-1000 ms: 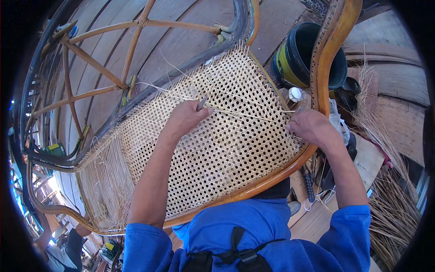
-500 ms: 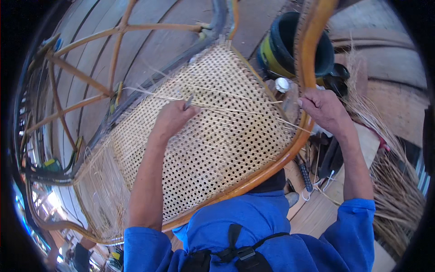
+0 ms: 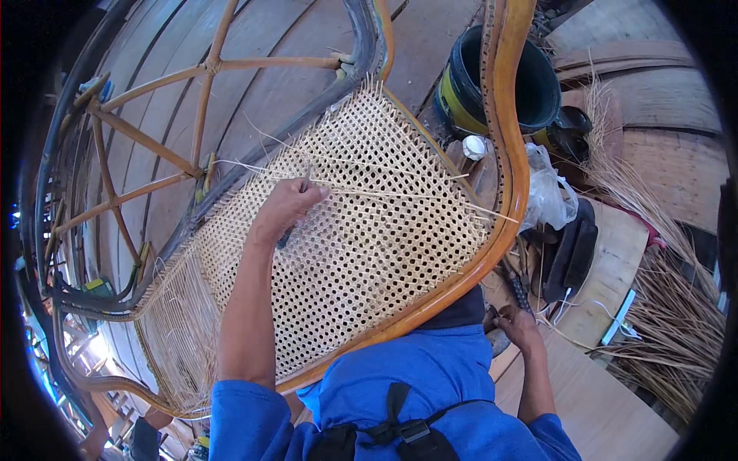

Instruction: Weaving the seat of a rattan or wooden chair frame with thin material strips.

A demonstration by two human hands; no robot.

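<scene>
A panel of woven cane (image 3: 384, 253) with an open hole pattern fills the curved wooden frame (image 3: 461, 283) across my lap. My left hand (image 3: 286, 207) is closed over the panel around a slim tool (image 3: 306, 175); its grey tip sticks out above the fingers and a dark end below. Loose pale cane strands (image 3: 369, 192) run across the weave beside that hand and past the frame's right side. Low at the right, my right hand (image 3: 520, 329) has curled fingers beside a dark, ridged handle (image 3: 516, 289). Whether it grips anything is hard to make out.
A dark bucket (image 3: 469, 81) stands behind the frame's upright, near a white-capped container (image 3: 474, 147) and a clear plastic bag (image 3: 550, 188). Bundled fibre strands (image 3: 661, 330) lie at far right. A rattan frame (image 3: 201, 115) rises at upper left.
My right hand has left the strand ends at the frame's right side and dropped down beside the dark handle. My left hand has shifted slightly left, still closed around the slim tool.
</scene>
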